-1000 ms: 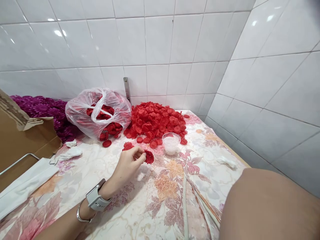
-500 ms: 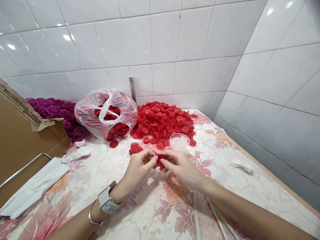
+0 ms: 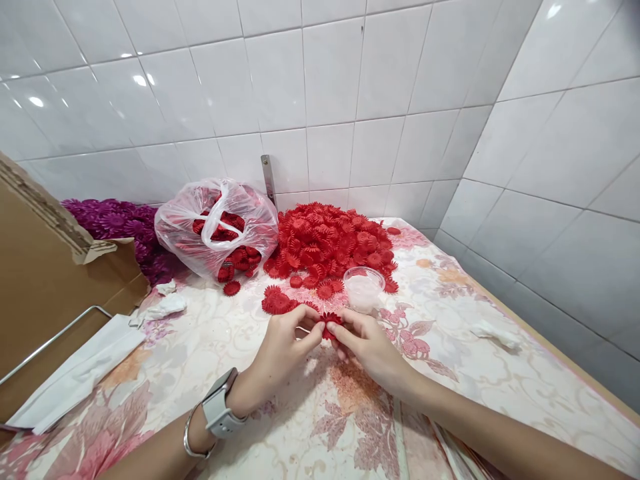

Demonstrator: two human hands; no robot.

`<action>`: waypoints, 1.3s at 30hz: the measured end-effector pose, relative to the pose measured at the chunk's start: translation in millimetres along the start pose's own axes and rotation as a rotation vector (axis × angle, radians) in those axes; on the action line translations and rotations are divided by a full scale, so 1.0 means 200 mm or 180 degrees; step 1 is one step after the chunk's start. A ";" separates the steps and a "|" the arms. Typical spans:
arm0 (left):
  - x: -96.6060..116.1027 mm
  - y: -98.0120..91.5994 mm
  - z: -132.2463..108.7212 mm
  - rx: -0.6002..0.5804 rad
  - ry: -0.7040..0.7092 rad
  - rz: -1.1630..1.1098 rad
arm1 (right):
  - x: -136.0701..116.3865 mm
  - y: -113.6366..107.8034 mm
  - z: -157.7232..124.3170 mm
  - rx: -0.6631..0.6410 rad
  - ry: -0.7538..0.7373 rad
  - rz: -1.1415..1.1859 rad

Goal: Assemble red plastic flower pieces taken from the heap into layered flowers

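My left hand [image 3: 283, 350] and my right hand [image 3: 367, 347] meet over the flowered cloth, both pinching one small red flower piece [image 3: 330, 322] between their fingertips. A watch and a bangle sit on my left wrist. Just beyond the hands lie a small stack of red flower pieces [image 3: 277, 301] and a small clear plastic cup [image 3: 364, 289]. Behind them rises a big pile of red flower pieces [image 3: 327, 243].
A clear plastic bag [image 3: 217, 227] of red pieces stands left of the pile, with purple flower pieces [image 3: 117, 223] behind it. A cardboard box [image 3: 45, 273] and white paper [image 3: 75, 370] are at the left. Crumpled tissue [image 3: 493, 331] lies right. Tiled walls close the corner.
My right hand came in from the lower right and joined the left hand on the red piece; both hands have since drawn slightly nearer to me.
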State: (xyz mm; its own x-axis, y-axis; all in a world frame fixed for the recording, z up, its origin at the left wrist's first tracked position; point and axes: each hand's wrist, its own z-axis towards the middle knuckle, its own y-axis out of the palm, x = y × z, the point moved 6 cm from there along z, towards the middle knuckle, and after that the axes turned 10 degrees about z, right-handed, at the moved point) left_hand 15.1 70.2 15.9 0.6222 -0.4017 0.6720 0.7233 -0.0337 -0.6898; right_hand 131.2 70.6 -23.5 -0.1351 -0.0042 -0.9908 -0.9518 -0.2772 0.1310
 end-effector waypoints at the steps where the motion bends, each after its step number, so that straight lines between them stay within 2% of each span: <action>1: -0.01 0.00 0.00 -0.0009 -0.0016 0.0015 | 0.01 0.00 0.00 -0.0019 -0.0007 -0.0032; 6: -0.03 0.01 0.01 -0.0021 -0.0015 0.0151 | 0.01 -0.02 0.01 -0.0077 0.0018 -0.0166; 10: -0.03 0.03 0.00 -0.0059 0.0014 0.0030 | -0.03 -0.02 0.00 -0.0066 -0.0176 -0.0375; 15: -0.02 0.01 -0.02 0.0171 0.0124 -0.0268 | -0.05 -0.03 -0.01 0.0029 -0.0263 -0.0364; 18: -0.02 0.01 0.00 0.0019 0.0115 -0.0460 | -0.05 -0.04 0.00 0.0044 -0.0187 -0.0150; 22: -0.03 0.02 0.01 -0.0321 -0.0083 -0.1090 | -0.06 -0.05 0.01 -0.0070 -0.0190 0.0011; 25: -0.01 0.01 0.01 -0.0427 -0.0018 -0.1078 | -0.06 -0.04 0.02 -0.0238 -0.0157 0.0051; 29: 0.03 -0.01 0.00 -0.0243 0.0279 -0.0676 | -0.05 -0.03 0.01 -0.0500 -0.0028 0.0100; 32: 0.04 -0.02 -0.01 -0.0083 0.0384 -0.0711 | -0.05 -0.01 0.01 -0.0560 -0.0096 0.0140; 35: 0.00 0.00 0.01 -0.0146 0.0032 -0.1354 | -0.05 -0.01 0.01 -0.0434 -0.0220 0.0258; 39: -0.08 0.10 0.00 -0.0599 -0.0968 -0.2893 | -0.02 -0.01 0.01 -0.0389 -0.0197 0.0760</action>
State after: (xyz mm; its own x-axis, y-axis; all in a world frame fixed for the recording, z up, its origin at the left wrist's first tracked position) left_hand 20.7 75.9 -8.3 -0.0793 0.1022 0.9916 0.9223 -0.3700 0.1118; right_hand 133.3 74.0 -19.2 -0.3718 -0.0256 -0.9280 -0.8513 -0.3892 0.3519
